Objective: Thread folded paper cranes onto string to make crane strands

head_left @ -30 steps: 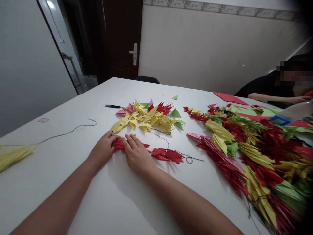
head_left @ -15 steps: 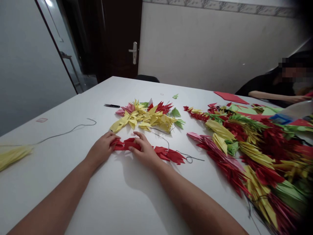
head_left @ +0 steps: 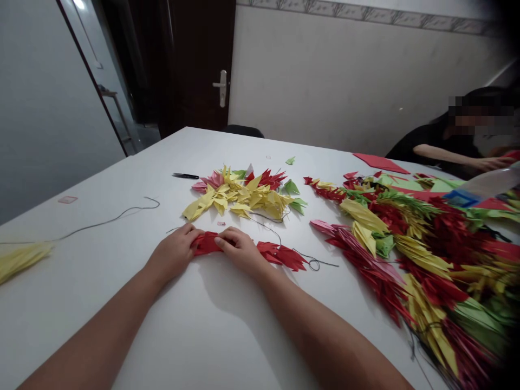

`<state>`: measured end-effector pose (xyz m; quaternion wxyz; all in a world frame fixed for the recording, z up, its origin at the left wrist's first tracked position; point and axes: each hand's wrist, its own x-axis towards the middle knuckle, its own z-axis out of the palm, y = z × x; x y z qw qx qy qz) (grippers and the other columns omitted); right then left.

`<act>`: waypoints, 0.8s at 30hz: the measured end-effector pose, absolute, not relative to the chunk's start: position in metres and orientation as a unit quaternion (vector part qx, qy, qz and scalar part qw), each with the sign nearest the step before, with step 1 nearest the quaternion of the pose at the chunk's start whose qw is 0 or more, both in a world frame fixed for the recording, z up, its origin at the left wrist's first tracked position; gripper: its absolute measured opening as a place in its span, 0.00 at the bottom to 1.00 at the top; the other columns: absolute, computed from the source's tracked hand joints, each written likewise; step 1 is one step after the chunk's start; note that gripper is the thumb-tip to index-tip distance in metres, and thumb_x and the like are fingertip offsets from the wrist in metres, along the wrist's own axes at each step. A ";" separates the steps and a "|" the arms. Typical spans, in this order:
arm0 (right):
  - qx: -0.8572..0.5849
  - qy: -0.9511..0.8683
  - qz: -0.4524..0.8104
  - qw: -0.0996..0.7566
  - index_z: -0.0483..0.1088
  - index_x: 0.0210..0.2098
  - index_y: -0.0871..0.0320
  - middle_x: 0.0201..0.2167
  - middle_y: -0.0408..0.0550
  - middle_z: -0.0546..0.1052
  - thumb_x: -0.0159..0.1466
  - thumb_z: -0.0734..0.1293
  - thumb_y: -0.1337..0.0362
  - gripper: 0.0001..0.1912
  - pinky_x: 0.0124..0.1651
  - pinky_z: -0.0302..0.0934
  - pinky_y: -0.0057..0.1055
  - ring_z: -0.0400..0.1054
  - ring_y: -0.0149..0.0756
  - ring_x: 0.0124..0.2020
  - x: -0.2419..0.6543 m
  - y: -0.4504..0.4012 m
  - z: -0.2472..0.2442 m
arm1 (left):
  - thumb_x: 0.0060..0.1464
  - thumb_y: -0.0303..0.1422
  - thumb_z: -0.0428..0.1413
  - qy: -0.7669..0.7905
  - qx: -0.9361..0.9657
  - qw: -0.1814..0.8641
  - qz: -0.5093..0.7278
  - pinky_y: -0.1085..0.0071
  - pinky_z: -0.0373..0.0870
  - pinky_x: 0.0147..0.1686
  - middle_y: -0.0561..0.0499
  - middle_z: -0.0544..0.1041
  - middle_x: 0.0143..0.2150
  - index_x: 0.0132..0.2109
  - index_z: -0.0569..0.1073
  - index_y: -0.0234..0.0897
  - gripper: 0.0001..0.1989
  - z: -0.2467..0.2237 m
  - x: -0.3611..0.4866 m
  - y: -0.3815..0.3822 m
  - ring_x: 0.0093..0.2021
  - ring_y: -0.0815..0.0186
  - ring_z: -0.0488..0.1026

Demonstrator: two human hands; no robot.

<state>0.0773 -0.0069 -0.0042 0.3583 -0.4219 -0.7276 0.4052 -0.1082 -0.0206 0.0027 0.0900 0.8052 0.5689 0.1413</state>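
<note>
Red folded paper strip [head_left: 206,244] lies on white table [head_left: 81,281] just below yellow paper folds [head_left: 239,201], with left hand [head_left: 173,254] and right hand [head_left: 239,250] both half closed and holding it from its two ends, while dark thread [head_left: 268,228] runs close beside

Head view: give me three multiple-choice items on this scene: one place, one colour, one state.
1. Where is the dark thread loop? A on the floor; B right of the right hand; C on the chair.
2. Colour of the paper sheet at the table's far edge? A blue; B yellow; C red.
3. State of the left hand and right hand? A both on the red folded-paper strip; B holding scissors; C off the table.

1 B: it lies on the white table beside that hand.
2 C: the sheet shows red.
3 A: fingers of both lie on the strip.
</note>
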 end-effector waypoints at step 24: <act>-0.378 -0.736 0.481 0.290 0.71 0.39 0.60 0.39 0.46 0.73 0.62 0.59 0.65 0.11 0.45 0.56 0.27 0.65 0.32 0.42 0.080 -0.008 0.006 | 0.58 0.48 0.35 0.571 0.785 0.136 0.199 0.59 0.59 0.48 0.46 0.69 0.42 0.48 0.67 0.37 0.25 0.005 -0.106 -0.023 0.45 0.59 0.64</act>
